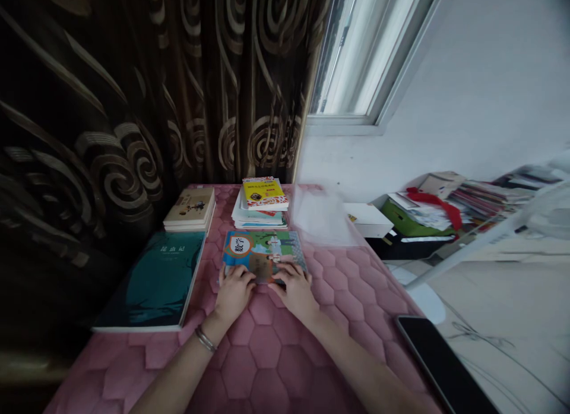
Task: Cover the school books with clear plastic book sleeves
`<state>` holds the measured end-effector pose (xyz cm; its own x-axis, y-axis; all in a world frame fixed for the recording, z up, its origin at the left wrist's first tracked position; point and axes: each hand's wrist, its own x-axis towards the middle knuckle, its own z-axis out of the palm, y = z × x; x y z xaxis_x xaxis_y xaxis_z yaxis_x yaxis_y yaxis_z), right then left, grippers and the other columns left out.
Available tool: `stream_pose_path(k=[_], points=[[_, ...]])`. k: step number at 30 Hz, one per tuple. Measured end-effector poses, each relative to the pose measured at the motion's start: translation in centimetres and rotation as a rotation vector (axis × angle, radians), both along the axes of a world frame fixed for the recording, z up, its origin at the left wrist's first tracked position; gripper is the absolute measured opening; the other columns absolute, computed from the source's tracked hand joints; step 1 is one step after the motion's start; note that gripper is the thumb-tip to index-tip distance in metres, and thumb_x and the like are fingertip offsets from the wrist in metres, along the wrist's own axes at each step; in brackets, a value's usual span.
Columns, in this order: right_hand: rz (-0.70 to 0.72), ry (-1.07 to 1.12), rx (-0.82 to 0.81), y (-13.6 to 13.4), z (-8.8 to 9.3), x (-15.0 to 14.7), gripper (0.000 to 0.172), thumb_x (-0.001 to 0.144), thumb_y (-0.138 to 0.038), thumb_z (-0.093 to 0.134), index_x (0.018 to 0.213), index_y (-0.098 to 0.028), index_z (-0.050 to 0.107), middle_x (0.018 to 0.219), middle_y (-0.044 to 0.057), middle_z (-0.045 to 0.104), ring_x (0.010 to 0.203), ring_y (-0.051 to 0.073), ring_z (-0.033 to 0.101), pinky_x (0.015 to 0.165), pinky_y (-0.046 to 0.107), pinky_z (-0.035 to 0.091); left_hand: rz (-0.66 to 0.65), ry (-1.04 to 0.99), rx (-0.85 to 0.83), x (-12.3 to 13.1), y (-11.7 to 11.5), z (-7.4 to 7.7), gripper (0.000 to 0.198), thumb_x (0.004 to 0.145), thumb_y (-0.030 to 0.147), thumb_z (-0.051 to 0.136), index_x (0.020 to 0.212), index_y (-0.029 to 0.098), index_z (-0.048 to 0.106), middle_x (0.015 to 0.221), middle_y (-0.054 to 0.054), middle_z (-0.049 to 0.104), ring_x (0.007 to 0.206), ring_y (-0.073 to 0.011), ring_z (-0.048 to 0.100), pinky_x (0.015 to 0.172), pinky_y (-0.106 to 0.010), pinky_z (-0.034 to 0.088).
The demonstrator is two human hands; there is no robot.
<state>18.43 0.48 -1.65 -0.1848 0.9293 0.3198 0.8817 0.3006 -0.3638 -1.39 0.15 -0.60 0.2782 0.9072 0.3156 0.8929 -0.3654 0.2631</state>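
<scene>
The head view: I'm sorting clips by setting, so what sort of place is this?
Probably a room in a home, though which room I can't tell: there's a patterned curtain, and books lie on a pink padded cover.

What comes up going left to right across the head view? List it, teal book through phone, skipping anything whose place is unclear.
Teal book, left hand, right hand, white box, phone.

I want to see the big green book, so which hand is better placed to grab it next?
Probably the left hand: the green book lies on its side, nearer to it. The right hand is farther away, at the math book.
</scene>
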Motion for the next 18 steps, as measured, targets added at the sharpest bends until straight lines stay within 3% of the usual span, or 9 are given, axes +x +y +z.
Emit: stream_pose_path(k=[5,9,18], points=[[-0.038,0.012,-0.035,-0.2,-0.4,4.2,0.012,0.087,-0.03,0.062,0.091,-0.03,0.074,0.123,0.003,0.065,0.117,0.027,0.051,0.088,0.043,0.038,0.056,-0.016,0.028,-3.3,-0.4,-0.1,0.029,0.083,0.008,0.058,0.098,0.031,0.071,0.103,0.0,0.068,0.103,-0.0215,0.062,0.112,-0.056,0.021],[-0.062,0.026,-0.058,-0.3,-0.8,7.0,0.02,0.087,-0.025,0.058,0.093,-0.033,0.075,0.125,0.002,0.065,0.121,0.028,0.049,0.09,0.047,0.038,0.068,0.003,0.042,-5.7,-0.7,-0.1,0.048,0.079,-0.003,0.048,0.103,0.033,0.071,0.104,-0.001,0.069,0.101,-0.0202,0.062,0.111,-0.051,0.028],[0.021,0.038,-0.168,-0.3,-0.8,8.1,0.038,0.088,-0.017,0.045,0.105,-0.036,0.074,0.134,0.002,0.059,0.126,0.027,0.045,0.095,0.051,0.037,0.049,-0.012,0.011,-6.2,-0.6,-0.1,0.064,0.068,-0.011,0.043,0.103,0.033,0.073,0.102,-0.001,0.07,0.099,-0.0194,0.062,0.106,-0.046,0.038]])
